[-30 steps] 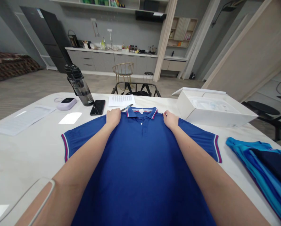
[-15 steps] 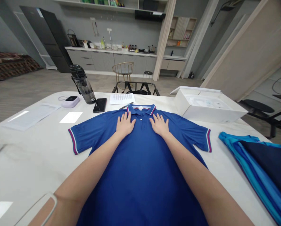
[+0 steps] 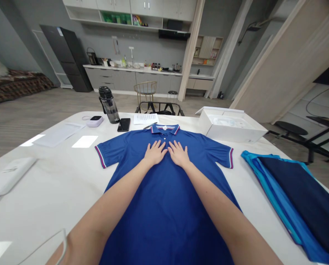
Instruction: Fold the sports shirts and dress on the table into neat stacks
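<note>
Left grip (image 3: 155, 152) and right grip (image 3: 179, 153): both released, palms down, fingers spread, nothing pinched; they rest side by side on the chest of a royal-blue polo shirt with striped trim (image 3: 167, 206), just below its buttoned placket. Flat hands presumably spread the pressure over the cloth without bunching it. Shirt lies face up on the white, faintly veined counter (image 3: 62, 176), collar away from the person, sleeves out to both sides, probably so the whole front stays level. Just beyond its collar: a slim dark pen (image 3: 150, 126) and a white printed sheet (image 3: 145, 118). Beyond its left shoulder side, a black flat phone (image 3: 124, 124), then a smoky clear bottle with black lid (image 3: 109, 105) and a pale-lilac rounded device (image 3: 95, 121). Beyond its right sleeve, a white cardboard box (image 3: 233, 132); nearer, right of the shirt, a folded stack of blue and navy cloth (image 3: 299, 195). Such placing at the margins seems to leave the shirt room. Hem runs out of frame; forearms cover parts of the front; undersides of both palms hidden. Stack cut by the right edge. Print unreadable, box contents unclear.
</note>
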Tool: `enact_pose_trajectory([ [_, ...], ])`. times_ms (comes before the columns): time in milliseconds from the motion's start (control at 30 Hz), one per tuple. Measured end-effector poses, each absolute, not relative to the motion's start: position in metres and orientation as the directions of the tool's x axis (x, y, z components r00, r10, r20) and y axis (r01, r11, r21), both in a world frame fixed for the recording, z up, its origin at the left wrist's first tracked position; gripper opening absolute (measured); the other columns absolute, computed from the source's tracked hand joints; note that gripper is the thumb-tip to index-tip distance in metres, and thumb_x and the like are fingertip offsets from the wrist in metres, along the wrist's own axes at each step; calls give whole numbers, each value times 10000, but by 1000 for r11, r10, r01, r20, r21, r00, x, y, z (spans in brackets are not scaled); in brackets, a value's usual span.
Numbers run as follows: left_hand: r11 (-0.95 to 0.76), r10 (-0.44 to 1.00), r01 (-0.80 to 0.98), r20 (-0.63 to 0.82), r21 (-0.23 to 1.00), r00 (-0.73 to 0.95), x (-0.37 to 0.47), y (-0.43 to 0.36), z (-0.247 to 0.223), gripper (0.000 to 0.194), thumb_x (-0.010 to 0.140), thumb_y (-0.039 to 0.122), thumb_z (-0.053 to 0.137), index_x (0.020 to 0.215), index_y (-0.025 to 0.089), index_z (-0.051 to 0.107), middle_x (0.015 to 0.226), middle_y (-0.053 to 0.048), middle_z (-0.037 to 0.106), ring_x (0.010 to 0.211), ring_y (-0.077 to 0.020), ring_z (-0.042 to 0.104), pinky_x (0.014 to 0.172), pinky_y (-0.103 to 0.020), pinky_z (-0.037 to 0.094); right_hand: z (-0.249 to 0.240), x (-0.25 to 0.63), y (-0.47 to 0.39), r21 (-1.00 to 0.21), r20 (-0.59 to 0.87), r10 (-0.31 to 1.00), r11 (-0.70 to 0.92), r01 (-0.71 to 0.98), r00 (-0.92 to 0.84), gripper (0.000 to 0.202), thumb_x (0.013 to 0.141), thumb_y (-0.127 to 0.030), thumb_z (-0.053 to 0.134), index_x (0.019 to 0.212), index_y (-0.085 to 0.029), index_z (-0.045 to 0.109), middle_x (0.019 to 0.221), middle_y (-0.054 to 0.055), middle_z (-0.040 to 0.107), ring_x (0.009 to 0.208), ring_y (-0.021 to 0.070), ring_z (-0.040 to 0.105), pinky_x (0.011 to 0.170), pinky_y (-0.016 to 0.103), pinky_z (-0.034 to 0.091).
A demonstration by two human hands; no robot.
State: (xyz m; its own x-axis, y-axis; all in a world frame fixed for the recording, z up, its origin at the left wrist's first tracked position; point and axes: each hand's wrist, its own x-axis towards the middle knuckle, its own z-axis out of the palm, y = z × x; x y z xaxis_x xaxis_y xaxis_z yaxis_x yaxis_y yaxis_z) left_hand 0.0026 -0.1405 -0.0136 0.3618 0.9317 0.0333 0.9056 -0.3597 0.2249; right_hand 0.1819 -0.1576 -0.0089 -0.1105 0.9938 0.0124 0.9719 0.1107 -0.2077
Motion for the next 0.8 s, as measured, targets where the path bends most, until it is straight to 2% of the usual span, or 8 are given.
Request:
enact_pose_trajectory([
  [100,-362,931,906,37,218,363,3,-163,-21,654,1012,606,180,1583,320,320,1662,-34,254,1545,-269,191,1239,-559,121,-14,181,-179,-193,-17,996,83,978,-88,628,1037,-591,136,1598,-342,267,1677,31,213,1539,286,155,1200,636,74],
  [200,-337,941,919,53,204,334,-25,-180,-24,651,1008,617,182,1577,336,328,1661,-21,261,1544,-257,198,1245,-536,123,-13,222,-195,-155,-58,998,-30,988,21,643,1029,-611,154,1604,-341,248,1685,29,181,1544,287,137,1203,624,77],
  [367,-256,966,946,19,198,257,-52,-207,-16,679,1006,625,180,1586,299,315,1667,-48,239,1544,-288,189,1232,-577,130,-1,270,-222,-120,-78,985,-160,980,151,663,1034,-585,166,1614,-271,240,1682,74,186,1543,298,142,1207,602,110],
  [467,-277,960,939,15,203,280,-36,-234,-13,676,1012,604,193,1583,267,328,1660,-72,250,1541,-297,197,1223,-602,135,4,241,-247,-137,-25,998,-58,989,55,636,1047,-539,152,1608,-258,262,1678,71,201,1544,294,138,1204,616,100],
  [600,-415,909,886,59,205,412,-13,-280,-12,609,1031,539,202,1566,298,364,1647,-44,291,1537,-264,221,1241,-560,142,1,183,-291,-211,-8,985,165,963,-171,598,1053,-531,120,1602,-337,256,1677,27,213,1545,261,146,1210,605,99],
  [667,-427,904,881,82,204,419,-18,-302,-13,594,1038,522,189,1562,311,373,1644,-33,303,1535,-243,230,1254,-521,138,-2,175,-312,-204,-24,983,172,964,-181,598,1049,-555,130,1593,-357,278,1674,20,222,1544,263,152,1213,603,80],
  [800,-388,922,900,102,198,375,-63,-336,-14,614,1043,539,164,1573,294,353,1652,-33,280,1535,-224,232,1258,-473,158,-9,224,-343,-137,-18,999,42,990,-45,619,1036,-602,158,1593,-362,278,1673,12,228,1544,276,155,1215,597,101],
])
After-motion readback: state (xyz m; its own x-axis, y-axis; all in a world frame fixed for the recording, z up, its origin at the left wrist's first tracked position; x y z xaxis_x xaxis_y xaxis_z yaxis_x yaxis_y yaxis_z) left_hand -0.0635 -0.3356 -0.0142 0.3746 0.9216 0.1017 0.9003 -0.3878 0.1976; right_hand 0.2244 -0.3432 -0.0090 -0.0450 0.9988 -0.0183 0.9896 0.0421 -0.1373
